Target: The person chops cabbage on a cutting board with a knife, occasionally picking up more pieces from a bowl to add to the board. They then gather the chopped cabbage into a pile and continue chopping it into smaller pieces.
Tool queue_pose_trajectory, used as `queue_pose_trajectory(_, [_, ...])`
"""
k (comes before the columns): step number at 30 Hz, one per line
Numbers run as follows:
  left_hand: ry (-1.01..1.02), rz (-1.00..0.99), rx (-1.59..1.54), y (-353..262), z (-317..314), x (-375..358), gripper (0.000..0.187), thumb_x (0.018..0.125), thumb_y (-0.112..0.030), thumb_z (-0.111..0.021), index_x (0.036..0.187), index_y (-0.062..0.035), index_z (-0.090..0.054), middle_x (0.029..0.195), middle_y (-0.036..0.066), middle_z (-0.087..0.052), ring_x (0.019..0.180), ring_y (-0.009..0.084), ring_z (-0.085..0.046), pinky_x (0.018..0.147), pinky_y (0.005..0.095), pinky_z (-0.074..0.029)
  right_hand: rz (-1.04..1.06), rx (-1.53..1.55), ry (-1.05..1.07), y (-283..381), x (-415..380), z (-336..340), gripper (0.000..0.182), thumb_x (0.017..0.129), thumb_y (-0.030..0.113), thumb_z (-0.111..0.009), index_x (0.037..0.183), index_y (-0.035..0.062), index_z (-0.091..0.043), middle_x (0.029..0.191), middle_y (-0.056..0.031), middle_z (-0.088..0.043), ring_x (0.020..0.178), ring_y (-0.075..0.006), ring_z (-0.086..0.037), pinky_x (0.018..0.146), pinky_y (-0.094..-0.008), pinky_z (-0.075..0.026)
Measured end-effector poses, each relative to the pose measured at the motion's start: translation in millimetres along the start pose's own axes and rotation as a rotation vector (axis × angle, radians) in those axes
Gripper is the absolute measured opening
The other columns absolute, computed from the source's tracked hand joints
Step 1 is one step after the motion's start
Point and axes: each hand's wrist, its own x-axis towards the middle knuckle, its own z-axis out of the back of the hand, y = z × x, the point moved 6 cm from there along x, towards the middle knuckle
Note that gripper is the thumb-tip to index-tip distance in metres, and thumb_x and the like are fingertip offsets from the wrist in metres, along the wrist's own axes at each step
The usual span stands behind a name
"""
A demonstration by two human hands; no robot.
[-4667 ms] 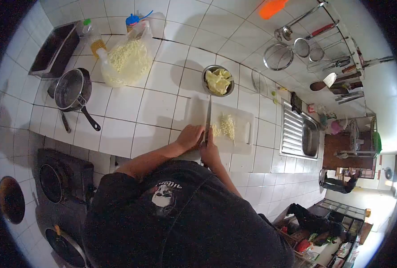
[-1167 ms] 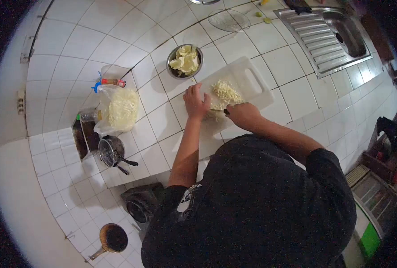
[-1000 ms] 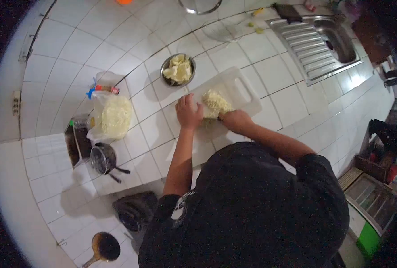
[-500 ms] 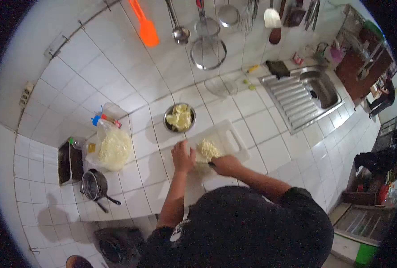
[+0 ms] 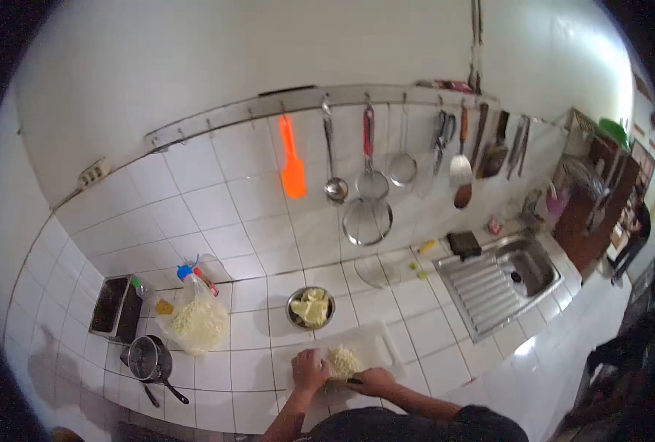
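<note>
- White-tiled kitchen wall [image 5: 246, 221] is hung with utensils along a rail [image 5: 305, 98], an orange spatula [image 5: 292, 177] among them; below, a tiled worktop [image 5: 246, 368] is fitted with a steel sink [image 5: 469, 296] toward its right end.
- Near the worktop's front edge, a pale cutting board [image 5: 386, 350] is laid, its slotted end turned right. Chopped cabbage [image 5: 342, 359], as it appears to be, is heaped at the board's middle, just beyond the gap between the hands.
- A knife [image 5: 355, 381] is gripped by its dark handle in the right hand [image 5: 376, 381], the fingers closed around it; most of the blade cannot be made out.
- The left hand [image 5: 310, 370] is placed at the board's left side, thumb set apart from the fingers; whether the blade is pressed by them cannot be told.
- Larger pale leaves [image 5: 311, 308] are held in a steel bowl [image 5: 288, 308] behind the board; a plastic bag [image 5: 198, 324] of pale shreds is set toward the worktop's left end.
- Even pieces are judged best cut with short, rocking strokes, the heap gathered beneath the blade, the left fingertips held clear of its edge and the board steadied against sliding.
</note>
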Motion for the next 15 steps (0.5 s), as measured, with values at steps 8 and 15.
queue_pose_trajectory(8, [0.01,0.07,0.001,2.7,0.5,5.6,0.038,0.079,-0.023,-0.063,0.114,-0.0072,-0.061,0.109,0.015,-0.065,0.107,0.0346,-0.059,0.093,0.0521,-0.041,0.029,-0.046,-0.011,-8.0,13.5,-0.7,0.046,0.091,0.059,-0.054,0.108,0.0195,-0.07,0.09,-0.016,-0.072,0.084,-0.0378,-0.069,0.077,-0.0507,-0.055])
queue_pose_trajectory(15, [-0.073,0.055,-0.029,2.6,6.5,11.0,0.037,0.078,-0.024,-0.065,0.112,-0.0075,-0.062,0.106,0.015,-0.065,0.103,0.0347,-0.059,0.089,0.0517,-0.042,0.035,-0.043,-0.011,-14.8,25.8,-4.3,0.043,0.09,0.056,-0.055,0.111,0.0218,-0.069,0.091,-0.0147,-0.072,0.083,-0.0365,-0.069,0.076,-0.0506,-0.055])
